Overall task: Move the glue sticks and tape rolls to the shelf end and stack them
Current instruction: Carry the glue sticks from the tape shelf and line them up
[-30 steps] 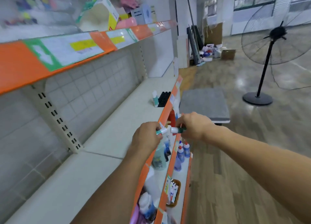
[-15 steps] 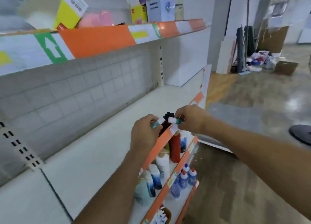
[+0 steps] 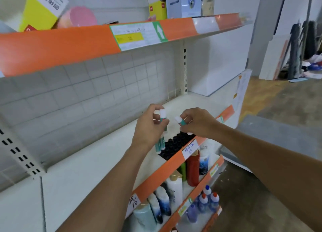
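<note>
Each hand, left hand (image 3: 149, 125) and right hand (image 3: 196, 122), grasps light, rigid glue sticks (image 3: 163, 116) above the black rolls (image 3: 176, 144); I'd grip mid-barrel.

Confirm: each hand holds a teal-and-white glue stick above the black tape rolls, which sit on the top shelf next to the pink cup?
Not quite. The head view shows the black tape rolls on the middle shelf, at its front edge, not on the top one. The rest holds: left hand and right hand each hold a glue stick above them.
</note>
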The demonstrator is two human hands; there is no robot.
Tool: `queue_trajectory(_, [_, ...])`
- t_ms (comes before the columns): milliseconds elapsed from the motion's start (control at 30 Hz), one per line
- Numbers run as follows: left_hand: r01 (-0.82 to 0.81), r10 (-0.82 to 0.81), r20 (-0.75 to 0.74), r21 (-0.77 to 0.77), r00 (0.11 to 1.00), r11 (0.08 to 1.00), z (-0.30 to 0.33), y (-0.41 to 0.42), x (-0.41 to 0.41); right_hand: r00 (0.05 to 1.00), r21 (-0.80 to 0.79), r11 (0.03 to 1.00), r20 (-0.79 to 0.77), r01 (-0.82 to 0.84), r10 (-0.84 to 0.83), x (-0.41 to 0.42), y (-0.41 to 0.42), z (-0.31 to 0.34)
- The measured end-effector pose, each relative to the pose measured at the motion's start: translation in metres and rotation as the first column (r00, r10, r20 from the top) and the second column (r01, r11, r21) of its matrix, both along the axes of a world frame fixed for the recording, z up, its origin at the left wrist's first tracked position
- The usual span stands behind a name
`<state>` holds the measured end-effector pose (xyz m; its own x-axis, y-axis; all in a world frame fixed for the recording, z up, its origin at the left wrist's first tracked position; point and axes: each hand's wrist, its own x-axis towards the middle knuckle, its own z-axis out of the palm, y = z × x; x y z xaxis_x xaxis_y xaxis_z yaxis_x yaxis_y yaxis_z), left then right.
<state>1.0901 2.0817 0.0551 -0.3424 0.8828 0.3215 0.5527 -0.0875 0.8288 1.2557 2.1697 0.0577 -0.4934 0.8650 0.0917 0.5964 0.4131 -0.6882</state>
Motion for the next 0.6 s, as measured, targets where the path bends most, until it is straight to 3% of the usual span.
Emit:
queue_trajectory(233, [-0.128,0.129,-0.021,0.051,0.991,0.99,0.02,0.035,0.007,0.98,-0.026,0.98,-0.004,-0.2,0.2,-0.024,0.057,-0.008])
queue_trajectory(367, [-0.2,0.188,-0.156,-0.071,0.97,0.977,0.021,0.045,0.013,0.952,-0.083,0.948,-0.038,-0.306,0.304,-0.033,0.081,-0.016])
queue_trajectory(600, [-0.341,0.285,-0.225,-0.269,0.932,0.901,-0.013,0.035,0.018,0.91,-0.147,0.898,-0.079,-0.415,0.408,-0.034,0.095,-0.03])
